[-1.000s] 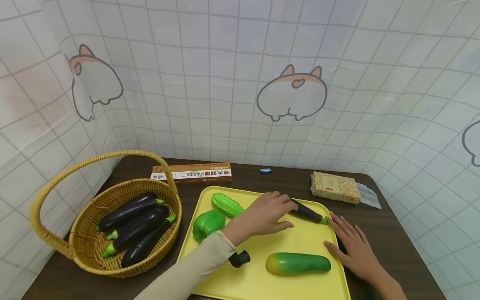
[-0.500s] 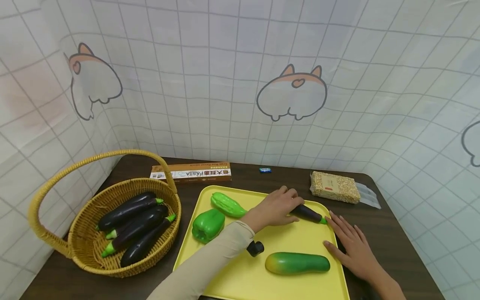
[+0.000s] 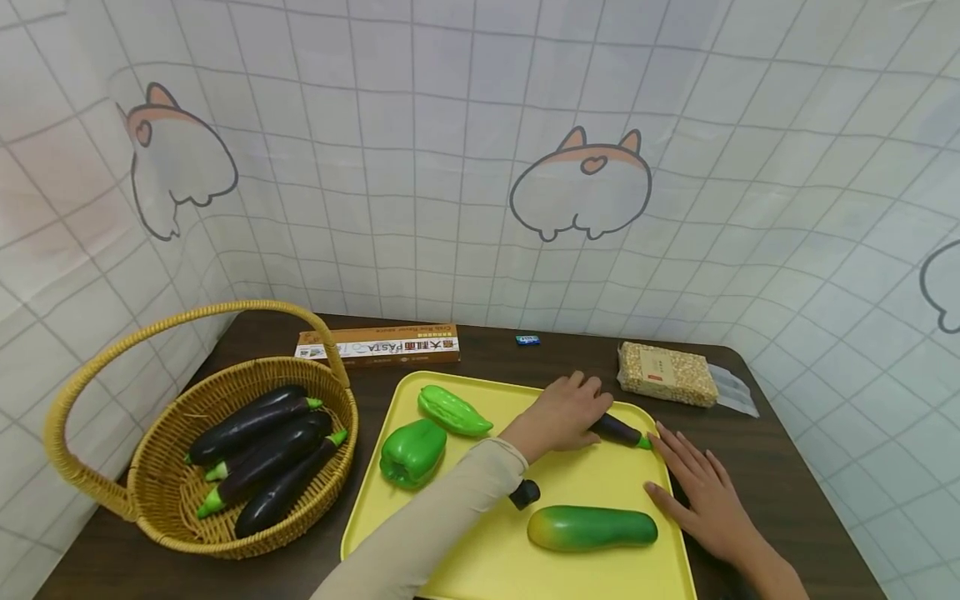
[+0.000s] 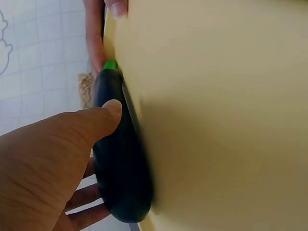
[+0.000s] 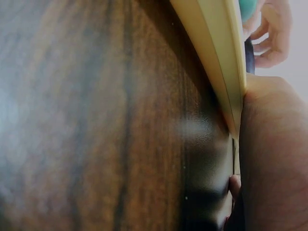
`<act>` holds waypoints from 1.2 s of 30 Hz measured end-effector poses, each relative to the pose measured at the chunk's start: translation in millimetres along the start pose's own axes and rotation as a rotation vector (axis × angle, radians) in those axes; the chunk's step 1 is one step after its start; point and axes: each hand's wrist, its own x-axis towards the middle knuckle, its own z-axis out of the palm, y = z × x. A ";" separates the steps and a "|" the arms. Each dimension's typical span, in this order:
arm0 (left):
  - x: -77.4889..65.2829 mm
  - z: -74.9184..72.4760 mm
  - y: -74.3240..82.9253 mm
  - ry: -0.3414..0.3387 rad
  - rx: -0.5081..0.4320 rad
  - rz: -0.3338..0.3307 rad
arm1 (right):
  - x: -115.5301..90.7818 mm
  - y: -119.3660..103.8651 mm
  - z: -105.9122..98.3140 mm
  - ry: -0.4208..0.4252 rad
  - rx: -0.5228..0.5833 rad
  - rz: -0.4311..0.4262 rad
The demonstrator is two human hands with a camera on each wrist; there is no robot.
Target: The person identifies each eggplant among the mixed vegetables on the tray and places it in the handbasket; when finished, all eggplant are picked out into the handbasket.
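On the yellow tray (image 3: 480, 575) my left hand (image 3: 566, 417) grips a dark purple eggplant (image 3: 617, 430) near the far right corner. In the left wrist view the thumb (image 4: 103, 120) lies across the eggplant's (image 4: 122, 168) near side, with the fingers curled behind it. Its green stem end (image 4: 110, 65) points toward my right hand (image 3: 693, 492). That hand rests with straight fingers on the tray's right edge, fingertips close to the stem. A green and yellow papaya-like fruit (image 3: 592, 528) lies in front, also on the tray.
A wicker basket (image 3: 348, 425) holding several eggplants (image 3: 270, 454) stands left. A green bell pepper (image 3: 412, 452) and bitter melon (image 3: 453, 410) lie on the tray's left. Behind are a pasta box (image 3: 390, 344), small blue packet (image 3: 528, 340) and grain bag (image 3: 667, 373).
My left hand has moved slightly right along the eggplant and closed round it. My right hand stays at the tray edge. The head view has shifted a little.
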 end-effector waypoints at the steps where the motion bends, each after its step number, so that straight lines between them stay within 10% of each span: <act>1: 0.3 1.5 0.8 -0.007 -0.001 0.003 | 0.3 -0.1 -0.2 0.000 0.000 -0.001; 36: -14.7 13.5 -1.8 -0.107 -0.294 0.013 | 1.0 -0.9 0.0 0.015 0.013 -0.018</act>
